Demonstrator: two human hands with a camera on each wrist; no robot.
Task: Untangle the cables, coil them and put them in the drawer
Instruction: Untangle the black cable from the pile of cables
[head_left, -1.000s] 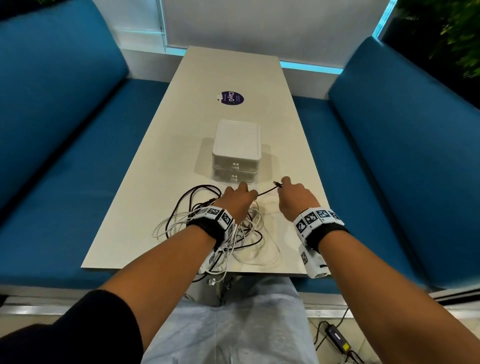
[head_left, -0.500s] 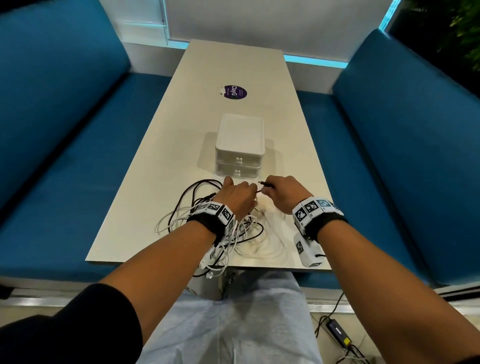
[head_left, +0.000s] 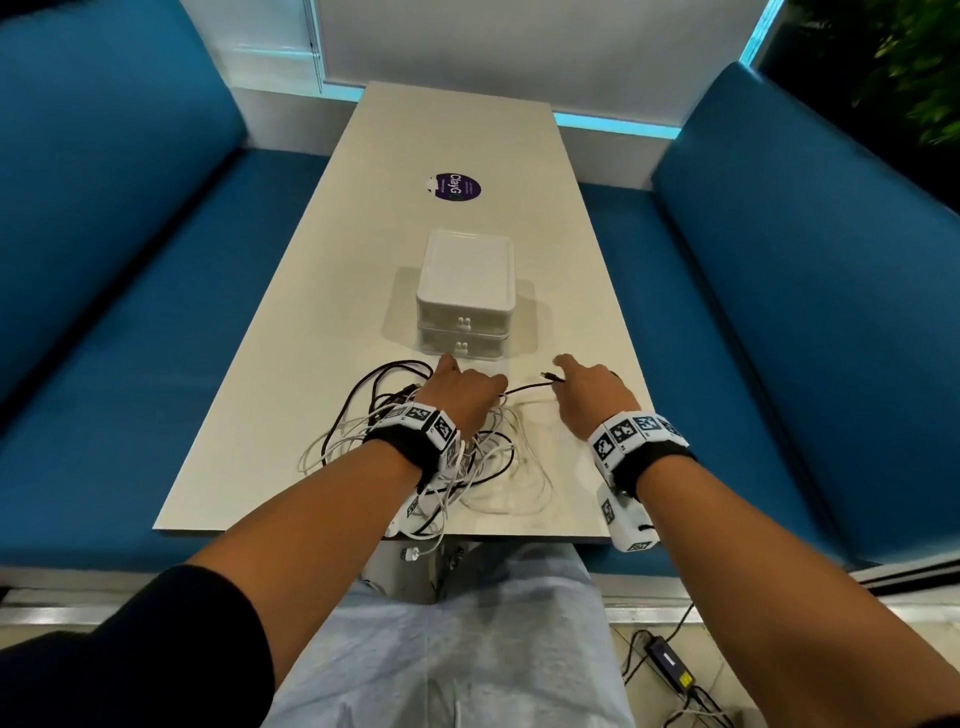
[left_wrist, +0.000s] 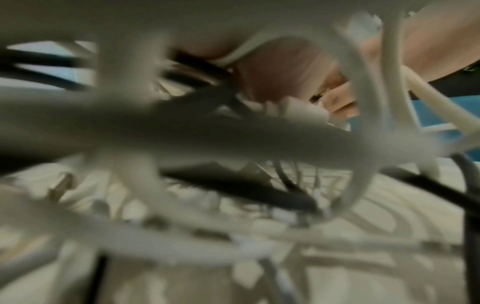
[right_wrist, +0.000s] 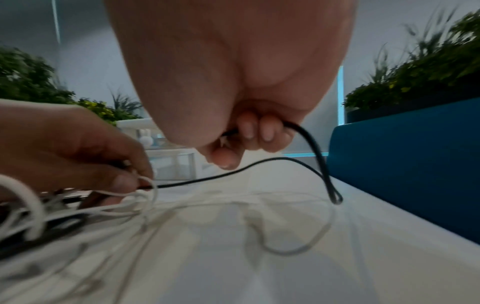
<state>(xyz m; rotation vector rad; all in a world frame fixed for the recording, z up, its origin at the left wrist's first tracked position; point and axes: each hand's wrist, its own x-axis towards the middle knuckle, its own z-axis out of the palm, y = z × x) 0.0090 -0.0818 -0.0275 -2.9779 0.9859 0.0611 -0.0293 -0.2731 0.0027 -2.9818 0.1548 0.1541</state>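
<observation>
Your right hand (head_left: 587, 387) is curled round the plug end of the black cable (head_left: 527, 387); in the right wrist view two fingertips (right_wrist: 269, 131) and the thumb clamp it, and the slack hangs in a loop down to the counter (head_left: 322, 322). Your left hand (head_left: 467, 397) pinches the same black cable where it leaves the tangle (head_left: 415, 447), fingers curled, pinning the heap at the near edge of the counter, around 6 o'clock. The left wrist view is a blur of white and black strands and tells you little more.

Expect these cables to be light and limp, with just enough spring to hold a curl. They will likely slide easily on the smooth counter, so the whole heap may drag along if you pull without anchoring it. The thin white ones look more prone to snagging and kinking. Take hold at the plug, as you have, since the moulded end gives firm purchase, and feed it back through each loop; do not tug mid-length. One white plug (head_left: 413, 553) dangles off the near edge; its weight could pull more after it.

The drawer unit (head_left: 466, 306) stands at 12 o'clock from the tangle, both drawers closed.
</observation>
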